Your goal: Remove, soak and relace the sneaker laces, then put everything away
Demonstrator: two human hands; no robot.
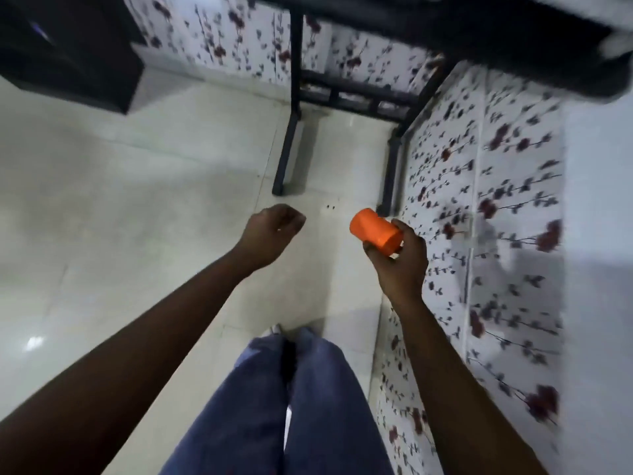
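Observation:
My right hand (399, 258) grips a small orange cylindrical container (375, 231), held tilted on its side in the air above the floor. My left hand (274, 231) hangs in front of me to the left of it, fingers loosely curled, holding nothing. No sneaker and no laces are in view. The picture is blurred by motion.
I stand on a pale tiled floor (120, 207); my legs in blue jeans (291, 406) are below. A black metal table frame (291, 132) stands ahead against a flower-patterned wall (496, 200) that also runs along my right. A dark cabinet (68, 53) sits at the upper left.

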